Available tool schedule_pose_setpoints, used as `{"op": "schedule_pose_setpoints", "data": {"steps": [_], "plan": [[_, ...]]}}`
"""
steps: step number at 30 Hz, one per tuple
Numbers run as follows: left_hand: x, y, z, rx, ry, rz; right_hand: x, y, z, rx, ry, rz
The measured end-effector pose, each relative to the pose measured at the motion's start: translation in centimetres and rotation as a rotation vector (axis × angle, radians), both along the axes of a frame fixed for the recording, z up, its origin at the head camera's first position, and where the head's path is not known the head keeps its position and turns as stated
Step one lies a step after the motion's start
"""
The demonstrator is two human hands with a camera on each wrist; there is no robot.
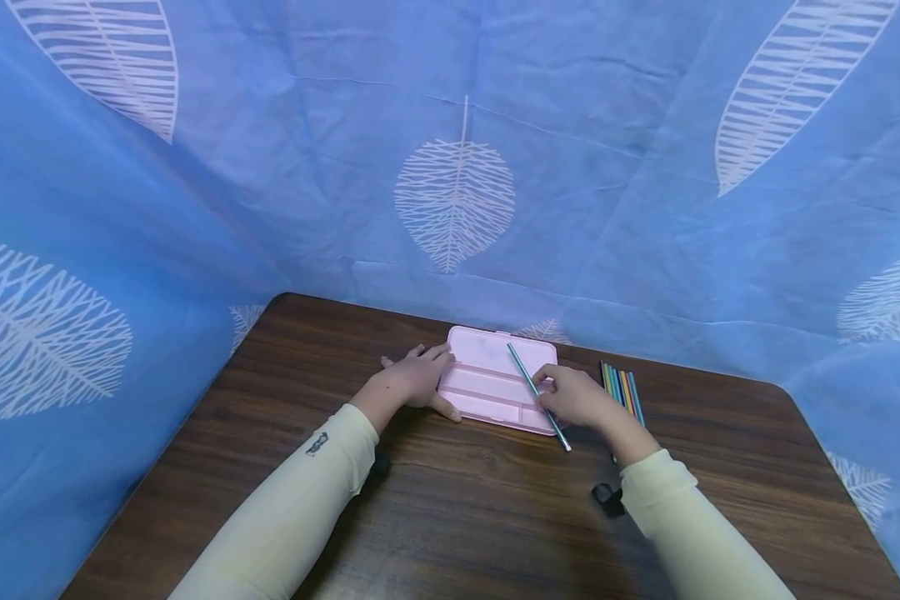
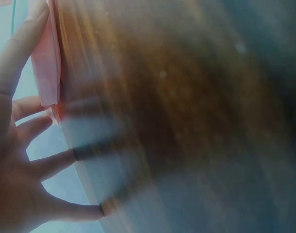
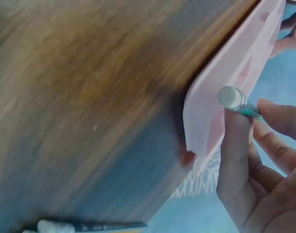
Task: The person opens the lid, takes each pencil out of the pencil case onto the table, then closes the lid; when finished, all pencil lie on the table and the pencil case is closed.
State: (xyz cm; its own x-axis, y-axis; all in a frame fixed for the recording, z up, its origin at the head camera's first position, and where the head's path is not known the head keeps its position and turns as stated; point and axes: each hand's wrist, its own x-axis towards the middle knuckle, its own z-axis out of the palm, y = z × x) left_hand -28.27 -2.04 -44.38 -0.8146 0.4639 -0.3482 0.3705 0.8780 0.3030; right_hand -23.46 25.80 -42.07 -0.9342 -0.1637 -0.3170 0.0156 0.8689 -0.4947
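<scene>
A pink pencil case (image 1: 472,381) lies unfolded on the wooden table, its long compartments facing up. Spread fingers of my left hand (image 1: 411,382) rest along its left side, and the thumb touches its near left corner; the left wrist view shows this hand (image 2: 16,170) gripping nothing. Between thumb and fingers my right hand (image 1: 576,397) pinches a teal pencil (image 1: 520,364). That pencil slants above the right part of the case, and its white eraser end (image 3: 230,98) points toward the person.
Right of the case, several coloured pencils (image 1: 612,385) lie side by side, partly behind the right hand. The dark wooden table (image 1: 457,508) extends toward the person. A blue leaf-patterned cloth (image 1: 607,208) hangs along the back and sides.
</scene>
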Motion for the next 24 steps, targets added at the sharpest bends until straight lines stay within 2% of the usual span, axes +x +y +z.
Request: {"op": "schedule_pose_setpoints", "data": {"steps": [6,12,19,24], "plan": [[-0.3,0.0,-0.5,-0.012,0.005,-0.003,0.6,1.3,0.6,-0.047,-0.01,-0.043],[-0.3,0.1,-0.4,-0.006,0.011,-0.011,1.4,4.2,0.8,-0.07,-0.032,-0.113],[-0.2,0.1,-0.1,-0.004,0.005,-0.001,2.0,8.3,0.6,-0.004,-0.04,-0.164],[-0.1,0.0,-0.1,0.003,-0.001,0.006,2.1,10.6,0.5,0.002,-0.063,-0.193]]}}
